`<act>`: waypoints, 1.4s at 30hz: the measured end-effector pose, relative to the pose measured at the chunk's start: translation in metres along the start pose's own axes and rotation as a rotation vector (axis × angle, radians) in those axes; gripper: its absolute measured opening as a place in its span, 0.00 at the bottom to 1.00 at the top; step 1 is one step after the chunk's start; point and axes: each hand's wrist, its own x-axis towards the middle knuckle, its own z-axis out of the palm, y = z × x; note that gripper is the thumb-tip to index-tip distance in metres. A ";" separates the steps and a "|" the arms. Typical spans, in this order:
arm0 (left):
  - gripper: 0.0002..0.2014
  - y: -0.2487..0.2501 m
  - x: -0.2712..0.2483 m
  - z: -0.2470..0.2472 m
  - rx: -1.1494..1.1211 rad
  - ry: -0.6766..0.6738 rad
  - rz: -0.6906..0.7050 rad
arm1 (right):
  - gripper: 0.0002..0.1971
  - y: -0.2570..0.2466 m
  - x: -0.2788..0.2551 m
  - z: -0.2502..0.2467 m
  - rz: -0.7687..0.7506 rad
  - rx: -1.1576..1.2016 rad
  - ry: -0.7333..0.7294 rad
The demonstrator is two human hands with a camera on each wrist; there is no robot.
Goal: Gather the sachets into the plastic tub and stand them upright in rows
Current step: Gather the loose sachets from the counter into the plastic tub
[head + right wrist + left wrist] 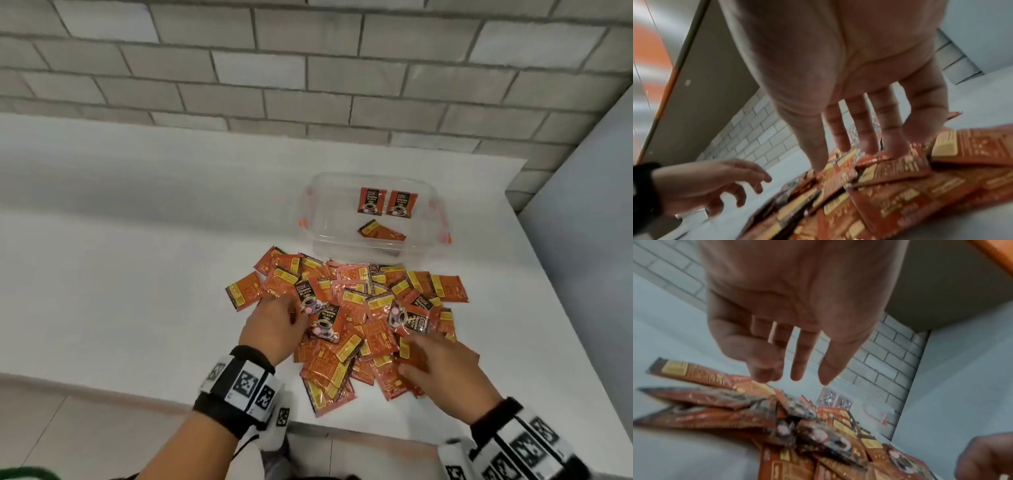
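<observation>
Here the sachets (346,318) are lying in a loose, overlapping heap on the table (137,274), most flat and pointing every way, so no single long axis is governing the pick. The tub (376,178) is standing just beyond the heap, on its far right side, holding two sachets propped against its back wall and one lying flat. The left hand (274,329) is hovering at the heap's left edge, fingers straight and slightly parted in the wrist view, gripping nothing. The right hand (442,366) is sitting over the near right of the heap, fingers spread, tips touching the top sachets without pinching any. The heap is lying directly under and ahead of both hands; the right one is looking nearer the tub, so it seems better placed to carry across.
</observation>
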 end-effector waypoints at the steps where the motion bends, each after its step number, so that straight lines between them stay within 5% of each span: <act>1: 0.15 -0.001 0.007 0.001 -0.009 -0.009 -0.021 | 0.25 -0.001 0.007 0.003 0.028 -0.010 0.021; 5: 0.23 -0.005 0.028 -0.005 0.001 -0.054 -0.083 | 0.33 0.002 0.031 -0.011 0.195 0.086 0.169; 11: 0.34 -0.007 0.062 -0.005 0.156 -0.177 0.023 | 0.32 -0.013 0.049 -0.006 0.259 -0.050 0.091; 15: 0.31 -0.010 0.076 -0.004 0.163 -0.213 0.111 | 0.33 -0.020 0.053 -0.004 0.346 -0.125 0.113; 19: 0.28 -0.011 0.084 -0.011 0.071 -0.238 0.122 | 0.21 -0.025 0.053 -0.009 0.371 -0.029 0.171; 24: 0.16 -0.017 0.089 -0.024 -0.175 -0.238 0.097 | 0.20 -0.041 0.056 -0.021 0.287 0.186 0.166; 27: 0.19 -0.015 0.090 -0.028 -0.271 -0.258 0.095 | 0.21 -0.058 0.069 -0.019 0.174 0.206 0.063; 33: 0.28 0.007 0.088 -0.014 -0.024 -0.340 0.130 | 0.32 -0.071 0.092 0.004 0.015 -0.031 -0.030; 42: 0.24 0.017 0.087 -0.003 0.073 -0.209 0.066 | 0.26 -0.068 0.098 0.009 -0.029 -0.068 0.049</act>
